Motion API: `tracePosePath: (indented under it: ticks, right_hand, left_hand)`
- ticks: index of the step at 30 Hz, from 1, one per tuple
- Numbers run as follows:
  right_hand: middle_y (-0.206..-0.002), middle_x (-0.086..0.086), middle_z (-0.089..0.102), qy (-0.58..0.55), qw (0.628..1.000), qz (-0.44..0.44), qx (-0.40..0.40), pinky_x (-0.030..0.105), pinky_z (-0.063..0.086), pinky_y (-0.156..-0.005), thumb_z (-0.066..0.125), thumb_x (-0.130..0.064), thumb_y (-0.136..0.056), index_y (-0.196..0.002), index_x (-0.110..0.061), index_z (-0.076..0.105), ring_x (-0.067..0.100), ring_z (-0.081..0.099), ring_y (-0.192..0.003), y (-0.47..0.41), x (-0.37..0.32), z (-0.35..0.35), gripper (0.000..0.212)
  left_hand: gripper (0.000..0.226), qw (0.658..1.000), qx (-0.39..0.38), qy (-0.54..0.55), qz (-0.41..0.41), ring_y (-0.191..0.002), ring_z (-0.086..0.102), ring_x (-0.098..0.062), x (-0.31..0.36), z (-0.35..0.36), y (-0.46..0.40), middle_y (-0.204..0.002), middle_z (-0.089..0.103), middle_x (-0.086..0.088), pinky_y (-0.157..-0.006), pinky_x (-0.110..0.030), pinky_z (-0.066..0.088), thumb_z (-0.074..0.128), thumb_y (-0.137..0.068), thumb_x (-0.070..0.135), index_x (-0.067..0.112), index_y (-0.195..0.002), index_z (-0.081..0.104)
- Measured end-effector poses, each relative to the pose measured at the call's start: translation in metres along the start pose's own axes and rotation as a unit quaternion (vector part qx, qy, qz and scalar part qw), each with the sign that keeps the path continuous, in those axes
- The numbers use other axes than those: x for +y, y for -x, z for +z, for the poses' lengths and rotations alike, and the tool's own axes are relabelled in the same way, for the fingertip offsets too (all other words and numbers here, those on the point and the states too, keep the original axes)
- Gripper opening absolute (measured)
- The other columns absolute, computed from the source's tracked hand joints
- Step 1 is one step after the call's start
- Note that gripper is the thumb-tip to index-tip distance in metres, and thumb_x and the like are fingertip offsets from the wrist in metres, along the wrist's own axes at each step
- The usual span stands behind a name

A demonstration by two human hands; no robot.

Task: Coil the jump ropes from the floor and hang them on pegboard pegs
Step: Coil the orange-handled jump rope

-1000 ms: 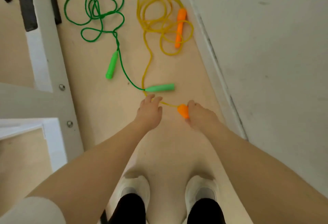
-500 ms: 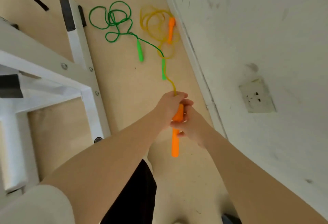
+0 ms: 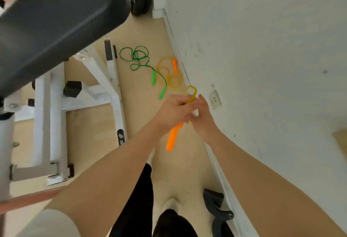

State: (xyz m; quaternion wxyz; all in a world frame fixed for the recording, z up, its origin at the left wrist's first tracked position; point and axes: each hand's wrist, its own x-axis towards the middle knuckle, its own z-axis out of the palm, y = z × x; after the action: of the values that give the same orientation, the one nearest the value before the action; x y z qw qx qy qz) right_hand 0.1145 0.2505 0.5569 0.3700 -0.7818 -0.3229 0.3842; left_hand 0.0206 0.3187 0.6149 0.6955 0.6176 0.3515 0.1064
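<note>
Head view only: left hand [image 3: 173, 111] curled round the yellow jump rope [image 3: 173, 79] just above its orange handle [image 3: 173, 136], which hangs below the fist w/ its tip pointing down. Right hand [image 3: 201, 116] sits against the left, fingers mostly straight; a small yellow loop [image 3: 191, 91] stands up between the two hands, and whether the right is pinching the cord I can't tell. Rest of the yellow rope lies slack on the floor by the wall, near its second orange handle [image 3: 175, 66]. Green jump rope [image 3: 139, 58] lies beside it in loose loops, w/ both green handles [image 3: 162, 93] close to the yellow cord.

Risks, as I judge them:
- Green cord looks to cross the yellow coils, so pulling yellow up fast could drag or snag green.
- First loop is small and only lightly held; it could slip out and undo the coil.
- Dangling handle may swing and knock the loop loose.
- Bench frame [image 3: 112, 79] is close on the left; trailing rope could catch on it.

No pegboard in view.
</note>
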Motion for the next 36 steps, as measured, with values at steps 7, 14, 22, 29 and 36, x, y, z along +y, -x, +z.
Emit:
tracePosePath:
  ticks: [7, 14, 22, 29, 36]
  right_hand:
    - [-0.081, 0.007, 0.063, -0.156, 0.987, -0.010, 0.027, 0.032, 0.052, -0.081, 0.065, -0.065, -0.071, -0.120, -0.026, 0.044, 0.019, 0.063, -0.085, 0.086, -0.120, -0.051, 0.066]
    - [-0.073, -0.003, 0.052, 0.024, 0.999, -0.018, -0.046, 0.019, 0.038, -0.066, 0.046, -0.016, -0.091, -0.071, -0.011, 0.055, 0.008, 0.048, -0.068, 0.127, -0.181, -0.073, 0.023]
    - [-0.077, 0.004, 0.063, -0.010, 0.992, 0.119, 0.049, 0.029, 0.045, -0.089, 0.054, -0.026, -0.093, -0.068, -0.010, 0.058, 0.018, 0.061, -0.077, 0.160, -0.163, -0.119, 0.030]
    - [-0.046, -0.004, 0.038, -0.202, 0.949, 0.237, 0.043, 0.029, 0.050, -0.072, 0.041, -0.065, -0.086, -0.065, -0.012, 0.053, 0.013, 0.040, -0.045, 0.195, -0.165, -0.143, 0.057]
    - [-0.069, 0.010, 0.047, -0.409, 0.887, 0.171, 0.130, 0.036, 0.048, -0.089, 0.017, -0.065, -0.091, -0.043, -0.014, 0.042, 0.029, 0.056, -0.073, 0.247, -0.155, -0.123, 0.075]
  left_hand:
    - [0.039, 0.980, -0.108, -0.157, 0.060, -0.038, 0.037, -0.006, 0.125, -0.008, 0.094, -0.038, 0.040, 0.006, -0.050, -0.022, 0.036, 0.054, -0.092, 0.035, 0.000, -0.103, 0.068]
    - [0.027, 0.967, -0.107, -0.034, 0.229, -0.038, 0.034, -0.002, 0.227, 0.000, 0.131, -0.041, 0.035, 0.018, -0.047, -0.014, 0.032, 0.050, -0.091, 0.015, 0.022, -0.115, 0.061]
    - [0.032, 0.938, -0.122, -0.060, 0.319, -0.048, 0.045, -0.005, 0.259, -0.009, 0.114, -0.043, 0.043, 0.013, -0.056, -0.020, 0.042, 0.044, -0.097, 0.012, 0.035, -0.117, 0.054]
    - [0.030, 0.958, -0.065, -0.091, 0.265, -0.050, 0.042, -0.001, 0.244, -0.029, 0.070, -0.057, 0.046, 0.005, -0.051, -0.018, 0.041, 0.039, -0.100, 0.022, 0.036, -0.124, 0.049]
    - [0.029, 0.873, -0.400, -0.274, 0.059, -0.054, 0.053, -0.011, 0.240, 0.001, 0.078, -0.061, 0.056, -0.004, -0.061, -0.027, 0.043, 0.051, -0.094, 0.025, 0.003, -0.097, 0.068]
